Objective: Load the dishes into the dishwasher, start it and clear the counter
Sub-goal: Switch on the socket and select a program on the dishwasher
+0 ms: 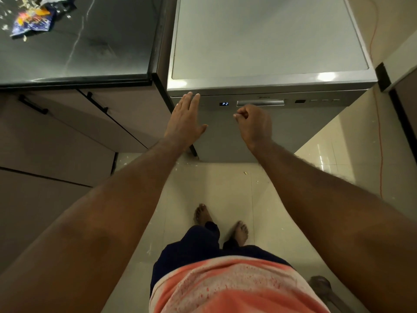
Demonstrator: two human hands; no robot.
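Note:
The silver dishwasher (pixel 266 53) stands with its door closed. Its small display (pixel 224 104) reads P2, left of the recessed handle (pixel 260 102). My left hand (pixel 186 118) lies flat with straight fingers against the top left of the door, fingertips at the upper edge. My right hand (pixel 253 124) is curled into a fist just below the handle and holds nothing. On the dark counter (pixel 90 46) to the left lie a crumpled blue and orange wrapper (pixel 31 21) and scattered crumbs.
Brown cabinet doors with black handles (pixel 32 105) run below the counter on the left. Cream floor tiles (pixel 225 188) carry a few crumbs by my bare feet. An orange cable (pixel 381 154) hangs along the right wall.

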